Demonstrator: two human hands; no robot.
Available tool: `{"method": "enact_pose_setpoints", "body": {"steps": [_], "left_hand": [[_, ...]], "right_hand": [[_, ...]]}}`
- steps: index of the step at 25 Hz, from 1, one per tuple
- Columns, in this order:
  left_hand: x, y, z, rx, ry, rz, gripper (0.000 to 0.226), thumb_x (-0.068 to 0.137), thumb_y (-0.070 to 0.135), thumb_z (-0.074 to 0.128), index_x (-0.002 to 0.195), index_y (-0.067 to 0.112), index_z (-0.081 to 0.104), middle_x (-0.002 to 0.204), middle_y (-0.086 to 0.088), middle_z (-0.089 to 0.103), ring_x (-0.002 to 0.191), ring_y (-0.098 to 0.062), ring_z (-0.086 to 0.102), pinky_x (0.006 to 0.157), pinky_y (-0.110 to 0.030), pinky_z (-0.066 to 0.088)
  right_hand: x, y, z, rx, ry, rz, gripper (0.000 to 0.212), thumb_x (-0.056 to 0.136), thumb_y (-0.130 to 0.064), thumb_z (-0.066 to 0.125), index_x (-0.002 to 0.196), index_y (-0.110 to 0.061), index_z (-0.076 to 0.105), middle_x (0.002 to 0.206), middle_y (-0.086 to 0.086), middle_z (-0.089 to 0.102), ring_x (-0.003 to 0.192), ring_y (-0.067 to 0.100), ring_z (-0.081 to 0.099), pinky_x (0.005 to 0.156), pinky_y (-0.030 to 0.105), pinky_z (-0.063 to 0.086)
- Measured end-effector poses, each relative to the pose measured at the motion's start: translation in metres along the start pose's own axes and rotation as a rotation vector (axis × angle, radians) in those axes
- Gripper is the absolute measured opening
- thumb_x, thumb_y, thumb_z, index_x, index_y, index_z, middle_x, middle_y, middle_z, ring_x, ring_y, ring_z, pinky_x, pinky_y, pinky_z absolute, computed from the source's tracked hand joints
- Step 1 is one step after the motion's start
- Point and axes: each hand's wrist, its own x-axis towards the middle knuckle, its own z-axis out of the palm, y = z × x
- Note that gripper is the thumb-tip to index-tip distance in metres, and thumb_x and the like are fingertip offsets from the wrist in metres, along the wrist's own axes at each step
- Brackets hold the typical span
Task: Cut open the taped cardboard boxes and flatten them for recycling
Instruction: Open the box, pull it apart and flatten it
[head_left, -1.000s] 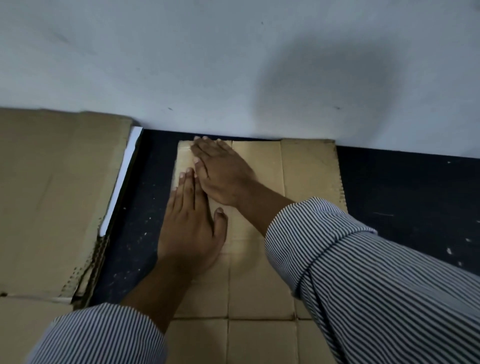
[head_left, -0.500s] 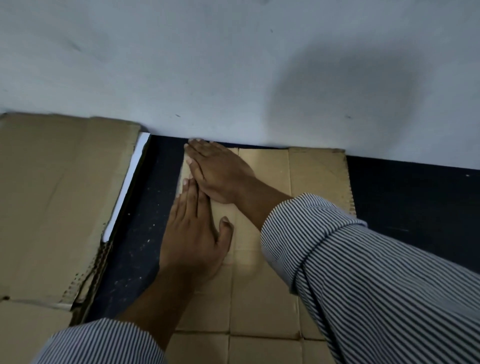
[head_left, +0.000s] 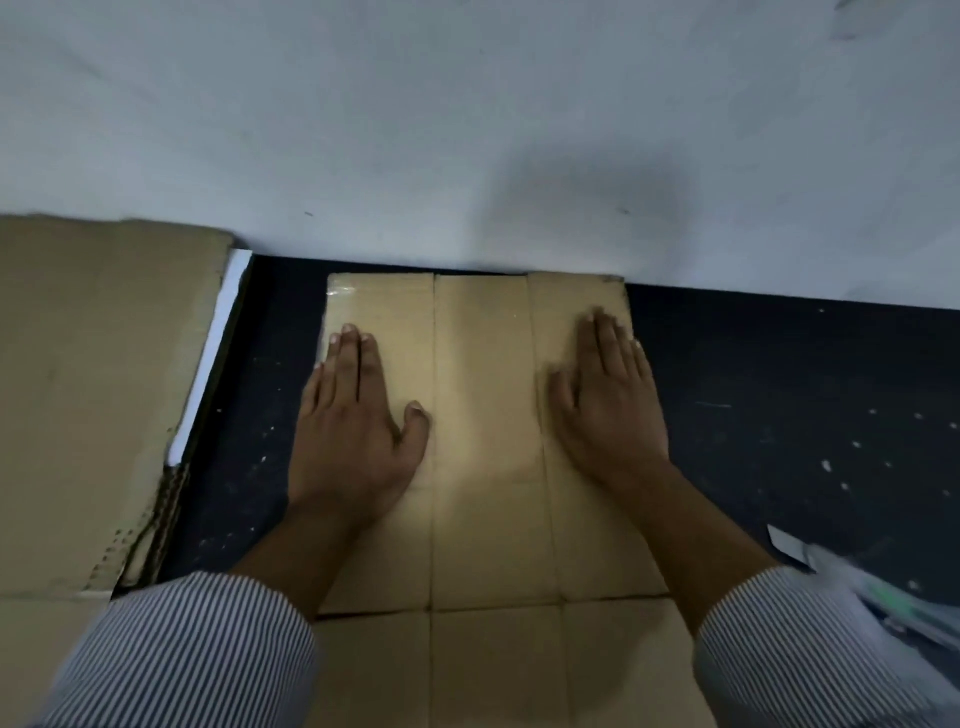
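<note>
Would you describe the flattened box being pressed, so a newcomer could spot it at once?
Find the pale wall and the dark floor at its base. In the middle lies a narrow flattened cardboard box, its far edge at the wall. Unlike the wider cardboard sheet to its left, it has the left hand and right hand pressed flat on it.

Single head view; looks steeply down, close, toward the wall (head_left: 467, 130).

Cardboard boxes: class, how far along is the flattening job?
Done: flattened cardboard lies at the left. In hand: left hand and right hand press flat on an opened box. Left: no unopened boxes show, so I cannot tell.
</note>
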Motion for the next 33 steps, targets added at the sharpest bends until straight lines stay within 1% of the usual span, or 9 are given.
{"method": "enact_pose_setpoints", "body": {"steps": [5, 8, 13, 17, 20, 23, 25, 28, 33], "left_hand": [[0.001, 0.000, -0.001, -0.030, 0.028, 0.044, 0.084, 0.098, 0.052, 0.032, 0.159, 0.007, -0.004, 0.168, -0.013, -0.004, 0.155, -0.022, -0.006, 0.126, -0.043, 0.004], [-0.010, 0.002, -0.010, -0.219, 0.135, 0.064, 0.074, 0.100, 0.041, 0.041, 0.158, 0.006, 0.013, 0.166, -0.015, 0.008, 0.154, -0.028, 0.004, 0.124, -0.046, 0.007], [-0.085, -0.012, -0.019, -0.578, 0.148, -0.291, 0.065, 0.097, 0.040, 0.050, 0.151, 0.007, 0.032, 0.154, -0.015, 0.034, 0.141, -0.033, 0.032, 0.116, -0.050, 0.029], [-0.156, -0.011, -0.030, -0.459, 0.008, -0.221, 0.066, 0.092, 0.032, 0.062, 0.144, 0.003, 0.036, 0.146, -0.015, 0.039, 0.133, -0.035, 0.036, 0.108, -0.047, 0.038], [-0.160, -0.017, -0.038, -0.493, -0.047, -0.411, 0.079, 0.092, 0.035, 0.067, 0.152, 0.003, 0.029, 0.151, -0.019, 0.036, 0.135, -0.035, 0.039, 0.109, -0.047, 0.037], [-0.143, -0.039, -0.049, -0.704, -0.130, -0.628, 0.054, 0.088, 0.042, 0.070, 0.125, 0.003, 0.062, 0.119, -0.019, 0.066, 0.098, -0.029, 0.065, 0.082, -0.041, 0.055], [-0.151, -0.044, -0.055, -0.910, -0.188, -0.722, 0.037, 0.093, 0.036, 0.069, 0.104, 0.000, 0.070, 0.100, -0.021, 0.073, 0.081, -0.029, 0.068, 0.075, -0.038, 0.055], [-0.186, -0.020, -0.061, -0.874, -0.253, -0.668, 0.038, 0.102, 0.042, 0.053, 0.095, 0.005, 0.064, 0.093, -0.011, 0.069, 0.089, -0.029, 0.064, 0.080, -0.038, 0.048], [-0.203, 0.011, -0.075, -0.690, 0.003, -0.441, 0.033, 0.104, 0.035, 0.047, 0.094, 0.004, 0.053, 0.084, -0.004, 0.057, 0.082, -0.027, 0.059, 0.063, -0.033, 0.037]], "right_hand": [[-0.117, -0.008, 0.011, 0.020, -0.006, 0.128, 0.076, 0.102, -0.063, 0.013, 0.158, -0.022, -0.017, 0.165, 0.006, -0.021, 0.151, 0.018, -0.023, 0.125, 0.039, -0.004], [-0.189, -0.015, 0.019, 0.032, -0.001, 0.201, 0.076, 0.099, -0.065, 0.012, 0.157, -0.026, -0.018, 0.165, 0.006, -0.023, 0.152, 0.019, -0.023, 0.125, 0.040, -0.003], [-0.213, -0.016, 0.023, 0.069, 0.049, 0.278, 0.078, 0.096, -0.069, 0.017, 0.160, -0.029, 0.000, 0.166, 0.018, -0.006, 0.154, 0.029, -0.004, 0.124, 0.039, 0.001], [-0.214, -0.014, 0.025, 0.086, 0.065, 0.273, 0.077, 0.098, -0.067, 0.026, 0.160, -0.025, 0.011, 0.165, 0.019, 0.004, 0.153, 0.031, 0.003, 0.124, 0.042, 0.005], [-0.217, -0.014, 0.021, 0.126, 0.090, 0.286, 0.082, 0.095, -0.070, 0.031, 0.157, -0.017, 0.019, 0.160, 0.020, 0.019, 0.149, 0.034, 0.017, 0.122, 0.046, 0.014], [-0.222, -0.011, 0.014, 0.176, 0.071, 0.359, 0.097, 0.087, -0.077, 0.040, 0.155, -0.010, 0.022, 0.151, 0.016, 0.028, 0.141, 0.033, 0.027, 0.119, 0.046, 0.021], [-0.224, -0.004, 0.007, 0.279, 0.050, 0.435, 0.104, 0.082, -0.076, 0.054, 0.154, -0.007, 0.024, 0.145, 0.014, 0.033, 0.135, 0.032, 0.032, 0.117, 0.045, 0.026], [-0.217, 0.014, -0.015, 0.476, -0.034, 0.495, 0.077, 0.088, -0.059, 0.062, 0.140, -0.008, 0.038, 0.135, 0.013, 0.042, 0.122, 0.030, 0.043, 0.096, 0.040, 0.041], [-0.221, 0.012, -0.038, 0.595, -0.060, 0.405, 0.027, 0.105, -0.041, 0.041, 0.108, -0.014, 0.037, 0.101, 0.004, 0.057, 0.076, 0.022, 0.057, 0.062, 0.035, 0.046]]}}
